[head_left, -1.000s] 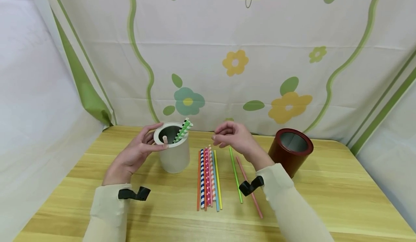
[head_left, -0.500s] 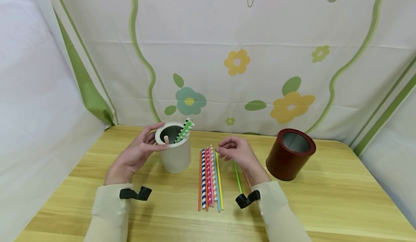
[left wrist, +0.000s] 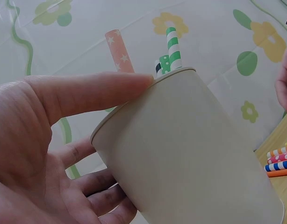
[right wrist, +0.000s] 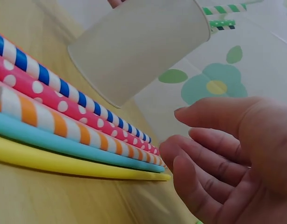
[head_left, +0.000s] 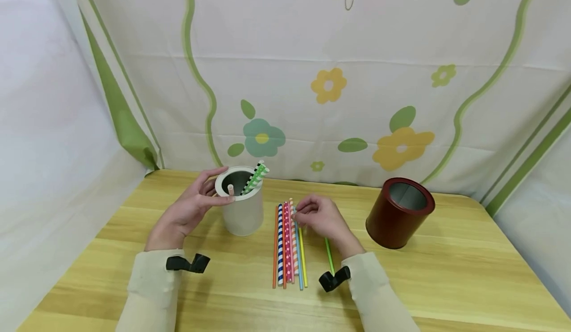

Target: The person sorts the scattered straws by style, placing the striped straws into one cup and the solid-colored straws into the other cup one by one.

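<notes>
My left hand (head_left: 183,213) holds a white can (head_left: 243,218), thumb on the rim and fingers against its side. Out of the can stick a pink straw with white stars (left wrist: 118,49) and several green or black patterned straws (left wrist: 174,46). My right hand (head_left: 324,220) hovers at the far ends of a row of straws, fingers loosely bent, thumb apart from the fingertips, nothing seen between them. The row includes a blue-striped straw (head_left: 280,252), a pink dotted straw (right wrist: 59,102), an orange-striped straw (right wrist: 82,133), a light blue straw (right wrist: 64,142) and a yellow straw (head_left: 304,265).
A dark red can (head_left: 394,223) stands at the right on the wooden table (head_left: 468,272). One green straw (head_left: 329,257) lies partly under my right wrist. Behind the table hangs a flowered cloth (head_left: 285,89).
My right hand has come down and left, from above the table to the ends of the straw row. Its wrist now hides the loose pink straw. My left hand stays on the white can.
</notes>
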`<move>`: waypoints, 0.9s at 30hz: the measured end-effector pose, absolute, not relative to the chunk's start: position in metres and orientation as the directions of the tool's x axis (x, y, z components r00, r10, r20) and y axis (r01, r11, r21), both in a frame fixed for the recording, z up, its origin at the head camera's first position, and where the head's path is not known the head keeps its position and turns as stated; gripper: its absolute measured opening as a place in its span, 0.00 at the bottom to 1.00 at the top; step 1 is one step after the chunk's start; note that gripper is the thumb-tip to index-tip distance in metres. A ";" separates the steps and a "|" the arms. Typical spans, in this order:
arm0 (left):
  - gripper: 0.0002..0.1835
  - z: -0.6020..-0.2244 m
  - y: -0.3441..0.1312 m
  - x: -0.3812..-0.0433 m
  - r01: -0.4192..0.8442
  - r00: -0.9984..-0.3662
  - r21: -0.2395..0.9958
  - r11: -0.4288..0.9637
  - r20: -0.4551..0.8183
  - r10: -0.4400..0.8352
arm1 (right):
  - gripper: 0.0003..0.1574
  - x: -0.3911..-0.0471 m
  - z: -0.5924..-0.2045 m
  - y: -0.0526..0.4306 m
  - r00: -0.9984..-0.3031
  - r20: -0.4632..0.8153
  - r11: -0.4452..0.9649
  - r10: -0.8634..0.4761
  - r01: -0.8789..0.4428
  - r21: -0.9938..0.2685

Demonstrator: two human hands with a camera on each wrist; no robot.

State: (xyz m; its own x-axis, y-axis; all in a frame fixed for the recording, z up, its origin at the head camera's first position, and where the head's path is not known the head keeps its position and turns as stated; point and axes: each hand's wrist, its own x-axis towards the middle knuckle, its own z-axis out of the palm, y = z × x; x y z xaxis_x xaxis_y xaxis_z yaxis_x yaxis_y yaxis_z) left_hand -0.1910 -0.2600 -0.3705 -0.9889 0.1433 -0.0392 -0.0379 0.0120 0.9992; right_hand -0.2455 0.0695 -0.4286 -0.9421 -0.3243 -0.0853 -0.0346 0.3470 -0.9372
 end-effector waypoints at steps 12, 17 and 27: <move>0.46 -0.372 -0.261 -0.192 -0.031 -0.987 0.999 0.005 -0.032 0.155 | 0.12 -0.237 -0.437 0.047 -0.978 -0.005 0.544 -0.210 -0.112 -0.831; 0.47 -0.373 -0.260 -0.193 -0.031 -0.988 1.000 0.002 -0.031 0.153 | 0.14 -0.233 -0.437 0.043 -0.986 0.023 0.627 -0.167 -0.124 -0.769; 0.46 -0.372 -0.260 -0.191 -0.039 -0.988 0.999 0.009 -0.040 0.152 | 0.12 -0.230 -0.435 0.041 -0.992 0.052 0.685 -0.118 -0.119 -0.718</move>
